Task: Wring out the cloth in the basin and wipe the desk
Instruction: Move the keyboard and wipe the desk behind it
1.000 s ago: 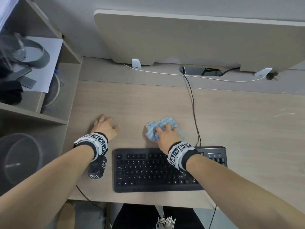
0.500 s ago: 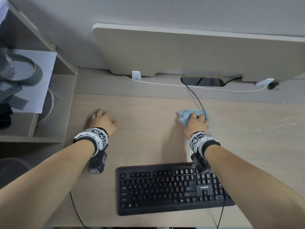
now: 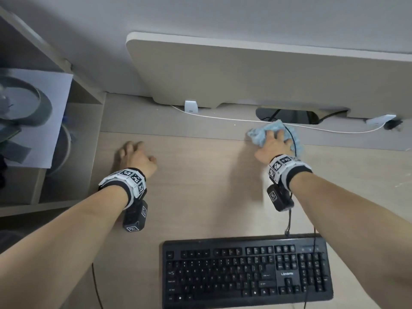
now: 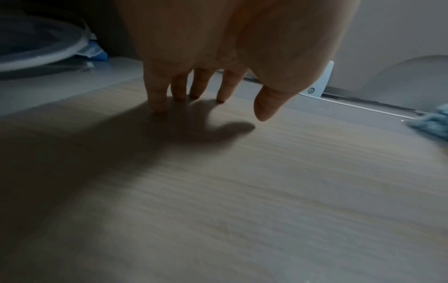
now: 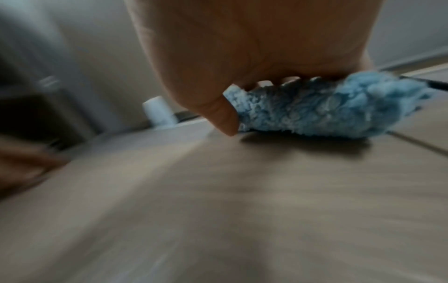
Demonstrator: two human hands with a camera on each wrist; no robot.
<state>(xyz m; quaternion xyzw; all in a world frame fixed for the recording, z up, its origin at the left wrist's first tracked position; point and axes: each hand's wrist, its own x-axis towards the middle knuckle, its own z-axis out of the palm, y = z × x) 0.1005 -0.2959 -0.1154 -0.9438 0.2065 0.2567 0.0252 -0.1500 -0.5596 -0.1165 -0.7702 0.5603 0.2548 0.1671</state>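
A crumpled light-blue cloth (image 3: 258,134) (image 5: 327,109) lies at the back of the wooden desk (image 3: 200,175), just in front of the cable slot. My right hand (image 3: 274,141) (image 5: 254,47) presses down on it with fingers spread over the top and the thumb beside it on the desk. A black cable (image 3: 292,139) runs across the cloth by that hand. My left hand (image 3: 133,155) (image 4: 218,99) rests its fingertips on the desk at the left, holding nothing. The cloth's edge (image 4: 434,124) shows at the far right of the left wrist view. No basin is clearly visible.
A black keyboard (image 3: 245,270) sits at the near edge. A beige divider panel (image 3: 267,74) stands along the back, with a white cable (image 3: 223,118) and a cable slot (image 3: 287,115) below it. Open shelves (image 3: 66,152) holding paper and round objects stand at the left.
My right hand has slid the cloth from just above the keyboard to the back right, up to the cable slot. The left hand has stayed in place.
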